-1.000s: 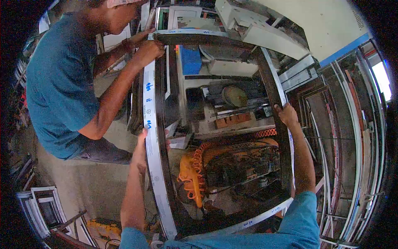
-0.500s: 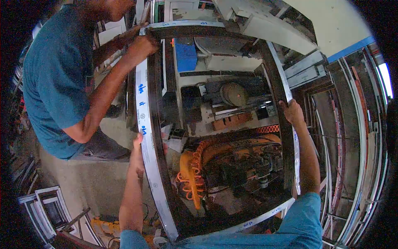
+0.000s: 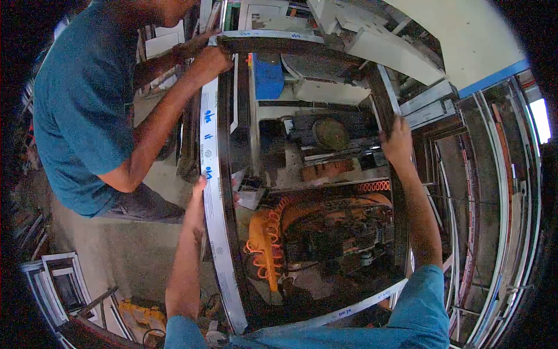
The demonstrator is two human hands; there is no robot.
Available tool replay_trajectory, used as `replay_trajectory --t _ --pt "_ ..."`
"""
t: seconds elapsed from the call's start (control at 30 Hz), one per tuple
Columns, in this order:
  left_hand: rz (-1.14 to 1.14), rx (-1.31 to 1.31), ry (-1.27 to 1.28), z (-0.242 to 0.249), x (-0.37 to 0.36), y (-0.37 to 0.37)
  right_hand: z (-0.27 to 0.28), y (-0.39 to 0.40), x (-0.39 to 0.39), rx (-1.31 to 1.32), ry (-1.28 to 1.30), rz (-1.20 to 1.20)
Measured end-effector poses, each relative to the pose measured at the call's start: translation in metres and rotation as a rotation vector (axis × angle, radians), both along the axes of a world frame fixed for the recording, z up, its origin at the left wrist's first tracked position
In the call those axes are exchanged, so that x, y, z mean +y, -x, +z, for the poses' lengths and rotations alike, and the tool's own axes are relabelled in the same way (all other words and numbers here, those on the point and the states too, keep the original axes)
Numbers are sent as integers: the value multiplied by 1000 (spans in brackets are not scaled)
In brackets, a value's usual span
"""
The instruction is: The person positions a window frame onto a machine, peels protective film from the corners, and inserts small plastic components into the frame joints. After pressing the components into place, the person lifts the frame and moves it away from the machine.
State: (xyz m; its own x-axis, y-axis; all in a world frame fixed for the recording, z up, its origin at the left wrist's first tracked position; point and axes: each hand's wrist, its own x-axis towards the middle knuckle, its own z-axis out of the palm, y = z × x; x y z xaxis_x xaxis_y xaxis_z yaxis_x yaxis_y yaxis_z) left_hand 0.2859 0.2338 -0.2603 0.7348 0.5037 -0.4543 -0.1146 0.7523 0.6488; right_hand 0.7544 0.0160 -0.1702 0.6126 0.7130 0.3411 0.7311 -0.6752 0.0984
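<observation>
My sleeves [image 3: 419, 305] are teal; the dark-brown frame [image 3: 232, 232] wears white strips with blue handwriting; the coiled hose [image 3: 269, 247] is orange.

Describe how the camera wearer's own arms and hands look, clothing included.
The left sleeve and right sleeve are plain teal and leave the forearms bare. The left hand and right hand have no gloves, and no watch or bracelet shows. A small dark mark, too blurred to identify, sits on the left forearm.

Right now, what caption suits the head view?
Two hands grip a dark frame beside a co-worker.
</observation>
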Motion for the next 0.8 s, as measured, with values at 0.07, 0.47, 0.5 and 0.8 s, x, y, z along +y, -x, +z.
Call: replay_trajectory --t 0.07,0.47,0.5,0.8 --pt "7 3 17 -1 0 0 -17 8 38 23 -2 195" --pt "7 89 -28 8 -2 -5 -61 -73 266 594 -110 32" --pt "1 77 -21 5 1 -5 -65 -76 275 632 -111 26" --pt "22 120 -31 -2 -4 -2 -90 -99 259 721 -136 64"
